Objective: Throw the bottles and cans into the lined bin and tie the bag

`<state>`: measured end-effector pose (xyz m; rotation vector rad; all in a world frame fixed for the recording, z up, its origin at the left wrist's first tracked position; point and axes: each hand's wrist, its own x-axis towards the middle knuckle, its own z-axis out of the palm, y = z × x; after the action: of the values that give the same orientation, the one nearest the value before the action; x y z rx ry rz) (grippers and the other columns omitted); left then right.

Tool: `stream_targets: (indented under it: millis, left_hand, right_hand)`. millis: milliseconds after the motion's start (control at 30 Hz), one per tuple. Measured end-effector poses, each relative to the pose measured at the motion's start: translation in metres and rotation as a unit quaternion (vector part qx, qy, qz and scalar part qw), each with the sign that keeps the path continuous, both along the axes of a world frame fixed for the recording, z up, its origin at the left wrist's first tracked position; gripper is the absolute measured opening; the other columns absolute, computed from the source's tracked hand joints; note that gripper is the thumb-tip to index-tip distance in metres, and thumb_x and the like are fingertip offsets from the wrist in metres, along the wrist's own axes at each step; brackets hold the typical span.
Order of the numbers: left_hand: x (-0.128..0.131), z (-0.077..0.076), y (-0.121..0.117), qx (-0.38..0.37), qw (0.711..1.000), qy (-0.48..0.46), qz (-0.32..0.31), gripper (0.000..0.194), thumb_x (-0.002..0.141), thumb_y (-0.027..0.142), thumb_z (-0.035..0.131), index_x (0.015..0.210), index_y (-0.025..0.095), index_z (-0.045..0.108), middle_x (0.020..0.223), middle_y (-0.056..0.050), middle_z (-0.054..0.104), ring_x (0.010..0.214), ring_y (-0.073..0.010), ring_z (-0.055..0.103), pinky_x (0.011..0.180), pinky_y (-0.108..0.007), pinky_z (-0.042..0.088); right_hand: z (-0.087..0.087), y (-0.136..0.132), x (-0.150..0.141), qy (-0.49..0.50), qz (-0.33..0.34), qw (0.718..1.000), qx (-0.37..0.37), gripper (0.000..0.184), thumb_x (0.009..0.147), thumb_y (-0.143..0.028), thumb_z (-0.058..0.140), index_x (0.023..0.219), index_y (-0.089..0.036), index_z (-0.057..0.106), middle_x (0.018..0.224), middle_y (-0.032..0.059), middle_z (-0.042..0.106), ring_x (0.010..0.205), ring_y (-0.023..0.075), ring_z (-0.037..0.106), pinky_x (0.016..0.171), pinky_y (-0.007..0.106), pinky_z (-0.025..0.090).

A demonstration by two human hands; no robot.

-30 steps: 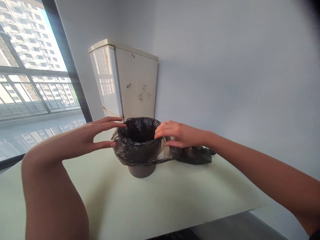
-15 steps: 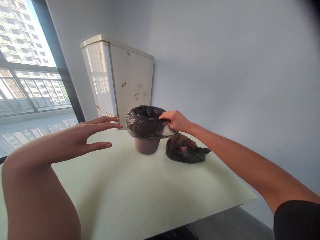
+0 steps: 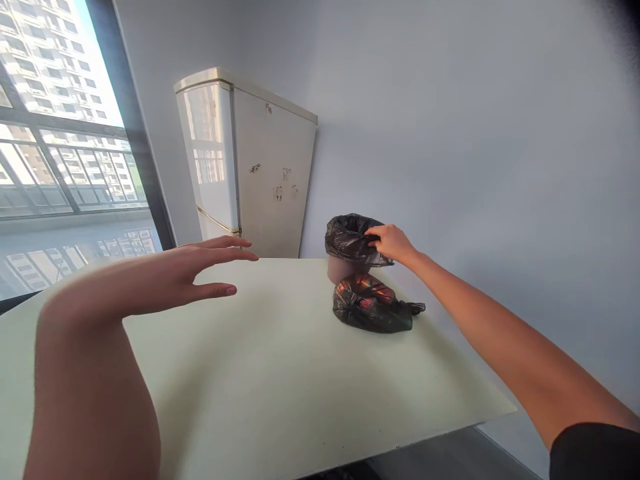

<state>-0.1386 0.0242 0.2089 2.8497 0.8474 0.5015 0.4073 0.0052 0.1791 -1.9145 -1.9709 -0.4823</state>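
A small brown bin (image 3: 339,269) lined with a black plastic bag (image 3: 349,239) stands at the far right of the pale table (image 3: 280,373). My right hand (image 3: 393,243) grips the bag-covered rim on its right side, arm stretched out. A tied, filled black bag (image 3: 373,305) lies on the table just in front of the bin. My left hand (image 3: 200,270) hovers above the table's left half, fingers stretched out and apart, holding nothing, well clear of the bin.
A white fridge (image 3: 245,167) with stains on its side stands behind the table by the grey wall. A large window (image 3: 60,153) with a dark frame fills the left. The table's front edge runs near the bottom right.
My right hand has pushed the lined bin away across the table, toward the far right beside the wall. My left hand let go of the rim and stayed hovering open.
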Motion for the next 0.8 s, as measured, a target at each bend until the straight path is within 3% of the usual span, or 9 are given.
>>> stream_targets:
  millis: [200, 300, 400, 467, 567, 633, 700, 800]
  left_hand:
    - [-0.002, -0.002, 0.002, 0.010, 0.999, 0.035, -0.003, 0.067, 0.091, 0.070, 0.060, 0.153, 0.049, 0.051, 0.163, 0.004, 0.048, 0.140, -0.0353, 0.057, 0.110, -0.052, 0.054]
    - [0.000, -0.003, 0.004, 0.015, 0.999, 0.042, -0.002, 0.067, 0.091, 0.071, 0.059, 0.154, 0.048, 0.050, 0.164, 0.005, 0.046, 0.141, -0.0342, 0.056, 0.112, -0.052, 0.052]
    - [0.003, -0.004, 0.004, 0.014, 0.999, 0.049, -0.004, 0.067, 0.092, 0.071, 0.057, 0.154, 0.048, 0.049, 0.165, 0.007, 0.045, 0.141, -0.0325, 0.056, 0.114, -0.051, 0.051]
    - [0.005, -0.004, 0.003, 0.012, 0.999, 0.052, -0.008, 0.068, 0.092, 0.072, 0.058, 0.154, 0.047, 0.049, 0.165, 0.007, 0.045, 0.141, -0.0321, 0.056, 0.115, -0.050, 0.050]
    - [0.007, -0.004, 0.001, 0.005, 0.999, 0.050, -0.011, 0.067, 0.092, 0.071, 0.059, 0.154, 0.047, 0.049, 0.164, 0.006, 0.046, 0.141, -0.0318, 0.056, 0.116, -0.050, 0.048]
    - [0.009, -0.003, 0.000, -0.008, 0.999, 0.043, -0.014, 0.065, 0.091, 0.070, 0.060, 0.152, 0.048, 0.052, 0.162, 0.005, 0.049, 0.139, -0.0308, 0.058, 0.116, -0.049, 0.049]
    - [0.014, -0.002, -0.001, -0.031, 0.999, 0.021, -0.020, 0.064, 0.087, 0.070, 0.065, 0.146, 0.045, 0.059, 0.157, 0.002, 0.056, 0.134, -0.0315, 0.062, 0.111, -0.051, 0.052]
    - [0.031, -0.002, -0.003, -0.071, 0.996, -0.023, -0.044, 0.064, 0.081, 0.069, 0.073, 0.137, 0.037, 0.069, 0.146, -0.005, 0.065, 0.124, -0.0346, 0.068, 0.102, -0.055, 0.056]
  right_hand:
    - [-0.004, -0.011, 0.013, -0.002, 0.015, 1.000, -0.015, 0.035, 0.084, -0.016, 0.065, 0.116, -0.020, 0.077, 0.121, 0.0096, 0.077, 0.112, 0.0305, 0.071, 0.102, 0.041, 0.054]
    - [-0.005, -0.018, 0.009, 0.025, 0.050, 0.998, 0.001, 0.043, 0.086, -0.020, 0.065, 0.129, -0.019, 0.070, 0.125, 0.0119, 0.074, 0.118, 0.0315, 0.068, 0.107, 0.046, 0.051]
    - [-0.006, -0.039, 0.003, 0.069, 0.102, 0.989, 0.077, 0.054, 0.086, -0.026, 0.066, 0.139, -0.022, 0.061, 0.133, 0.0124, 0.069, 0.124, 0.0322, 0.063, 0.111, 0.051, 0.048]
    - [-0.013, -0.059, -0.002, 0.099, 0.106, 0.976, 0.163, 0.049, 0.087, -0.026, 0.062, 0.136, -0.024, 0.061, 0.133, 0.0114, 0.068, 0.124, 0.0304, 0.062, 0.111, 0.050, 0.048]
    - [-0.042, -0.093, -0.005, 0.160, 0.023, 0.942, 0.293, 0.030, 0.087, -0.025, 0.056, 0.115, -0.023, 0.065, 0.112, 0.0095, 0.071, 0.107, 0.0268, 0.067, 0.100, 0.045, 0.053]
    - [-0.072, -0.114, -0.001, 0.202, -0.061, 0.925, 0.317, 0.015, 0.087, -0.028, 0.053, 0.097, -0.023, 0.063, 0.094, 0.0073, 0.071, 0.091, 0.0254, 0.067, 0.090, 0.042, 0.056]
    - [-0.104, -0.131, 0.008, 0.246, -0.121, 0.922, 0.272, 0.015, 0.087, -0.032, 0.049, 0.087, -0.023, 0.061, 0.088, 0.0078, 0.071, 0.085, 0.0258, 0.068, 0.088, 0.042, 0.055]
    - [-0.145, -0.144, 0.027, 0.313, -0.167, 0.928, 0.110, 0.029, 0.092, -0.042, 0.045, 0.098, -0.023, 0.066, 0.106, 0.0123, 0.076, 0.100, 0.0310, 0.070, 0.095, 0.047, 0.053]
